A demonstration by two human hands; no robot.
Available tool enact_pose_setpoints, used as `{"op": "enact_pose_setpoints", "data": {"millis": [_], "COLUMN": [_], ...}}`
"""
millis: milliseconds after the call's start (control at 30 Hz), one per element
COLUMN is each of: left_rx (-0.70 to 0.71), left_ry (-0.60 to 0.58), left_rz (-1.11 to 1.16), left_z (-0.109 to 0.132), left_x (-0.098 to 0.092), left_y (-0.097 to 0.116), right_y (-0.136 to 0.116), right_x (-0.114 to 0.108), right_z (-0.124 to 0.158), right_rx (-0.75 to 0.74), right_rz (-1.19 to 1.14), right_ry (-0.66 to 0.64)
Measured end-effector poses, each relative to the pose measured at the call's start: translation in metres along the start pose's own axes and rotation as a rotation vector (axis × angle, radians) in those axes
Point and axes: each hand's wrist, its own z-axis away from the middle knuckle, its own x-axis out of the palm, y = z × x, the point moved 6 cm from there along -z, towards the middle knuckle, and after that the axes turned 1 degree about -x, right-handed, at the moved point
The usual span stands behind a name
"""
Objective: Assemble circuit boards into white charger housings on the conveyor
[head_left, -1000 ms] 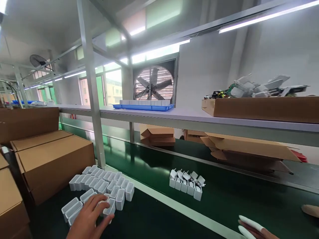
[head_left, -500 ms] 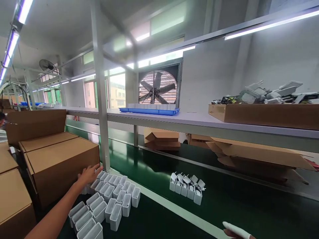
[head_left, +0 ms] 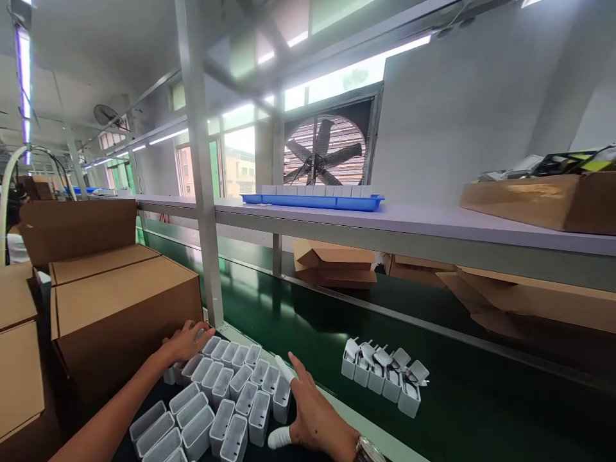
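Several small white open-topped plastic boxes (head_left: 222,385) stand in close rows at the lower left. My left hand (head_left: 187,342) lies over the far left end of these rows, beside the cardboard carton, its fingers stretched out and partly touching the boxes. My right hand (head_left: 312,404) is at the right side of the rows, thumb and fingers wide apart, with nothing between them. White covers wrap its thumb and one fingertip. On the green belt, farther right, is a row of white boxes filled with white plug adapters (head_left: 384,369).
A closed cardboard carton (head_left: 129,295) stands left of the boxes. A metal post (head_left: 205,192) rises behind them. The shelf (head_left: 418,221) above carries a blue tray (head_left: 312,202) and a cardboard box of parts (head_left: 543,199). Folded cardboard (head_left: 334,264) lies beneath.
My right hand has come in from the lower right edge to the side of the white boxes. My left hand stays at their far end. The view has shifted somewhat.
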Motion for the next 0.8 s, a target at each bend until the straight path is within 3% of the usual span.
{"op": "enact_pose_setpoints", "data": {"millis": [133,300,533,600,700,800], "left_rx": [-0.014,0.017,0.085,0.105,0.166,0.279], "left_ry": [-0.099,-0.127,-0.155,-0.143,-0.084,-0.093], "left_rz": [-0.039,-0.049,0.013,0.042,0.101,0.301], "left_z": [0.011,0.024,0.056,0.065,0.085,0.129], "left_x": [0.012,0.019,0.025,0.016,-0.018,-0.058], "left_y": [0.005,0.018,0.055,0.065,0.072,0.067], "right_y": [-0.008,0.002,0.032,0.030,0.036,0.066], "right_x": [0.006,0.008,0.009,0.003,-0.016,-0.038], "right_z": [-0.013,0.017,0.057,0.071,0.105,0.159], "right_rx": [-0.073,-0.089,-0.001,-0.013,0.045,0.223], "right_rz": [-0.024,-0.141,-0.186,-0.177,-0.165,-0.137], "right_ry": [-0.081,-0.068,0.024,0.051,0.105,0.179]}}
